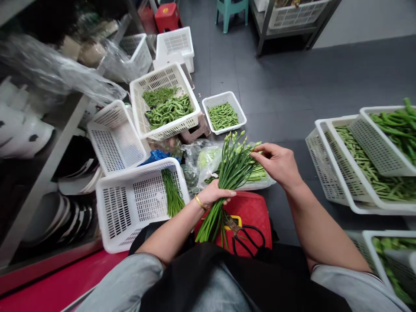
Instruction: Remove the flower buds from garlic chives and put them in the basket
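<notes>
My left hand [217, 194], with a gold bangle at the wrist, is wrapped round a bunch of green flowering stems [232, 169] with pale buds at the top. The stems slant over a red stool [260, 206], their cut ends toward my lap. My right hand [273, 161] pinches at a bud tip on the bunch's right side. Black-handled scissors [248, 238] lie on the stool. Behind the bunch, more stems [258, 173] lie in clear plastic. Cut stems [172, 195] rest in a white basket [107, 208] to the left.
White baskets of green pods [169, 110] and beans [223, 116] stand ahead. An empty basket [117, 134] tilts at left, beside a shelf with plates [48, 216]. Stacked bean baskets [357, 173] stand at right. A teal stool [231, 11] is farther off.
</notes>
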`<state>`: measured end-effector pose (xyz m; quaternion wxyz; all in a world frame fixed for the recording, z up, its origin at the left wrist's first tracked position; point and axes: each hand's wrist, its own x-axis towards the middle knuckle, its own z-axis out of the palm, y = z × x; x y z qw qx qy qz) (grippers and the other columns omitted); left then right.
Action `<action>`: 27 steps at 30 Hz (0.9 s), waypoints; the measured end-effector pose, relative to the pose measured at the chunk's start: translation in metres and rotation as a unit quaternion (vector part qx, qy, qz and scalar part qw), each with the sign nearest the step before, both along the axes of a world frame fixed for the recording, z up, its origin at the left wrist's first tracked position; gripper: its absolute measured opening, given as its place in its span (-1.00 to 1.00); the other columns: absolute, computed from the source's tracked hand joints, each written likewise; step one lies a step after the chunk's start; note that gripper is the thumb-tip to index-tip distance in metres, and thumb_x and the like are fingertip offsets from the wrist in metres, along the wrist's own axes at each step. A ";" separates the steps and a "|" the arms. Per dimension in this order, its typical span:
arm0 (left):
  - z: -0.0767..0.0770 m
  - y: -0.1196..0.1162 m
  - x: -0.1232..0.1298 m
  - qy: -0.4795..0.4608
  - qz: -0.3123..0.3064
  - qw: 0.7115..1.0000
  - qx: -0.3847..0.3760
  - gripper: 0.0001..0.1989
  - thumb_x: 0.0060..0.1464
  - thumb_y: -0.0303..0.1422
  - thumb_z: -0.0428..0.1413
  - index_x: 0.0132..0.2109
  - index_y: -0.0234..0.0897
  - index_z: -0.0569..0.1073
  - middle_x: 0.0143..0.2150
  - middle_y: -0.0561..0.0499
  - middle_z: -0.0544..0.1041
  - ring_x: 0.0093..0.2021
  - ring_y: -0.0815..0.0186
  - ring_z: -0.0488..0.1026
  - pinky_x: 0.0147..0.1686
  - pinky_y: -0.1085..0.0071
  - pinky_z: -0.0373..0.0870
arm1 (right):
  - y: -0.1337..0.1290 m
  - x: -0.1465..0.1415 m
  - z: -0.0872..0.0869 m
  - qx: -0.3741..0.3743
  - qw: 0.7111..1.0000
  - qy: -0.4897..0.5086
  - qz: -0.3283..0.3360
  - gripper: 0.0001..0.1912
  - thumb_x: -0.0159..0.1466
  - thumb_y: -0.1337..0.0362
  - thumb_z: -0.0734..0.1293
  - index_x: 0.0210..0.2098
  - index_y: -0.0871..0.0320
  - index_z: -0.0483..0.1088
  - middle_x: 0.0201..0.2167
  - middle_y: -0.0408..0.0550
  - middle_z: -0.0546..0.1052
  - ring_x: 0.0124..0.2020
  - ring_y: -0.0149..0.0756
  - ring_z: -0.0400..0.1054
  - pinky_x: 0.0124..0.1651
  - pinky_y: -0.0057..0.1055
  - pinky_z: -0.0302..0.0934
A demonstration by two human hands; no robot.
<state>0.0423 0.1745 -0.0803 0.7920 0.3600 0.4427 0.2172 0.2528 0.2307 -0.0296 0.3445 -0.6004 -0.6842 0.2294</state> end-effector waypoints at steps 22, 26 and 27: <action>0.005 -0.002 -0.001 0.007 -0.001 0.999 0.049 -0.58 -0.30 -0.17 0.34 -0.50 -0.34 0.31 -0.66 0.12 0.34 -0.67 0.49 0.23 -0.63 0.50 0.14 | -0.024 -0.039 0.002 -0.054 0.990 -0.045 0.120 -0.85 0.19 0.25 0.32 -0.47 0.16 0.46 -0.50 -0.10 0.51 -0.48 -0.39 0.33 -0.37 -0.46 0.13; 0.013 -0.002 -0.006 -0.053 -0.041 0.998 0.002 -0.57 -0.36 -0.19 0.36 -0.49 -0.35 0.31 -0.67 0.12 0.35 -0.68 0.49 0.25 -0.66 0.52 0.14 | -0.018 -0.025 0.007 -0.065 0.995 0.064 0.052 -0.79 0.17 0.16 0.32 -0.46 0.17 0.46 -0.54 -0.13 0.49 -0.51 -0.40 0.29 -0.40 -0.47 0.15; 0.016 -0.003 -0.007 -0.064 -0.046 0.997 -0.001 -0.57 -0.37 -0.20 0.36 -0.48 -0.35 0.32 -0.67 0.12 0.35 -0.69 0.49 0.25 -0.67 0.52 0.14 | -0.017 -0.021 0.009 -0.056 0.997 0.055 0.021 -0.78 0.16 0.15 0.33 -0.45 0.18 0.46 -0.54 -0.13 0.48 -0.51 -0.40 0.28 -0.40 -0.46 0.15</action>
